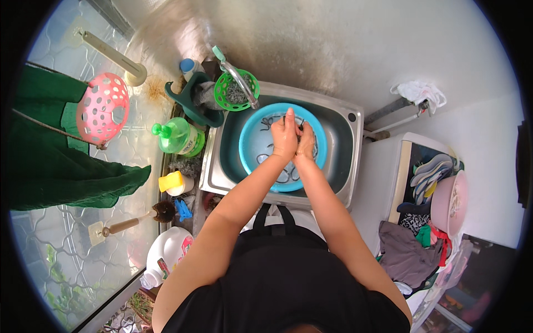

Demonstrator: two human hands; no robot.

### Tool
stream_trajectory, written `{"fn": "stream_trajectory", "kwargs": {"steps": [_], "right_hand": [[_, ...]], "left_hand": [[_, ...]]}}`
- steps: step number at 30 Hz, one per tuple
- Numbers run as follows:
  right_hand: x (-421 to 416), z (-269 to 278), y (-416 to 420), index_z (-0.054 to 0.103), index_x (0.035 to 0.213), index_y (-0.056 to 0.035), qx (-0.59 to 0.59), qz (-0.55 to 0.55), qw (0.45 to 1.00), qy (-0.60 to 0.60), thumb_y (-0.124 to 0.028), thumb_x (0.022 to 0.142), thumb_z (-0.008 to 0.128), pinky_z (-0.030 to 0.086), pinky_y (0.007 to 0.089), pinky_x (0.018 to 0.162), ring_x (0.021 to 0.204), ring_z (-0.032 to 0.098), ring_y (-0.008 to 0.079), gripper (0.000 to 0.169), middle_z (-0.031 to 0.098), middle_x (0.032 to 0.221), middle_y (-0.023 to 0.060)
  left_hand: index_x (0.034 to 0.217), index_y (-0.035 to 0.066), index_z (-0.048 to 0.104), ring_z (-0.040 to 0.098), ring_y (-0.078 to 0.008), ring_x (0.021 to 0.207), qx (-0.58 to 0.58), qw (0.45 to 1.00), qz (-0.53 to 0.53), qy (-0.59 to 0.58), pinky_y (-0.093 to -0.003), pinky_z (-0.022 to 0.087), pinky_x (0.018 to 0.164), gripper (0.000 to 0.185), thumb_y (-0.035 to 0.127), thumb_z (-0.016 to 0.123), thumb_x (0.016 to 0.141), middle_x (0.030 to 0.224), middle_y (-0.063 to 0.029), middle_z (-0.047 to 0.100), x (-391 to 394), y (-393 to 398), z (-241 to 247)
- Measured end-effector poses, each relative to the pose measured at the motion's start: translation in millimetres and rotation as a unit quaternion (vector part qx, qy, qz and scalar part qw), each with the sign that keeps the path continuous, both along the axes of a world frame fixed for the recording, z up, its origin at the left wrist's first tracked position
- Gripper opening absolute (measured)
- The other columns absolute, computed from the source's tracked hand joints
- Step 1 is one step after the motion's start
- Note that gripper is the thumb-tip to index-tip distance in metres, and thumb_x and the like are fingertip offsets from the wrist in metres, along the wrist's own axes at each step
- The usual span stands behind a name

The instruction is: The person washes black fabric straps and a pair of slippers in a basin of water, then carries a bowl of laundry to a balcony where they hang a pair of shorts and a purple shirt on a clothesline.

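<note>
My left hand (285, 135) and my right hand (305, 139) are pressed together over a round blue plastic basin (245, 164). Small dark items show between the fingers; what they are cannot be told. The basin holds cloudy water with several thin dark looped or curled pieces (266, 121) in it. It stands inside a stainless steel sink (339, 156). A chrome faucet (241, 81) curves over the sink's upper left corner, above a green perforated basket (220, 92) holding a metal scouring pad.
Left of the sink stand a green pump bottle (181, 137), a yellow sponge (171, 181) on a cup, and a white jug (166, 254). A round-headed brush (163, 211) and a pink perforated basket (103, 109) hang by the window. At right, a pink basin (449, 204) and clothes (410, 254) sit on a white appliance.
</note>
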State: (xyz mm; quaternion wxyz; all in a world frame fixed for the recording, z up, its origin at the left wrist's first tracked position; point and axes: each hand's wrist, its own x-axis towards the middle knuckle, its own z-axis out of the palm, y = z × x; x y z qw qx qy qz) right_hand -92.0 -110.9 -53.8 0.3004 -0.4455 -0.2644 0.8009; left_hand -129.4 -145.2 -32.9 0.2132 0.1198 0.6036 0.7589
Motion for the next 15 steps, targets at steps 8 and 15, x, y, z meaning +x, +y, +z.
{"fn": "stream_trajectory", "kwargs": {"steps": [8,15], "right_hand": [[2.9,-16.5,-10.2,0.061,0.079,0.0085,0.234,0.033,0.966,-0.107,-0.039,0.095,0.035,0.046,0.0352,0.069,0.070,0.059,0.0231,0.056,0.064,0.075,0.0139],[21.6,-32.0,13.7,0.065,0.090,-0.0009,0.283,0.126,0.945,-0.101,-0.040,0.095,0.034,0.047,0.0379,0.069,0.074,0.062,0.0241,0.050,0.066,0.081,0.0099]], "left_hand": [[0.052,0.008,0.038,0.041,-0.0135,0.043,0.069,0.991,0.057,-0.097,-0.0324,0.047,0.062,0.055,0.041,0.049,0.095,0.048,-0.0028,0.042,-1.1,-8.8,-4.8],[0.060,0.007,0.045,0.052,-0.0181,0.061,0.074,0.987,0.025,-0.138,-0.0331,0.046,0.068,0.047,0.038,0.050,0.095,0.060,-0.0083,0.053,15.2,1.4,-13.6]]}}
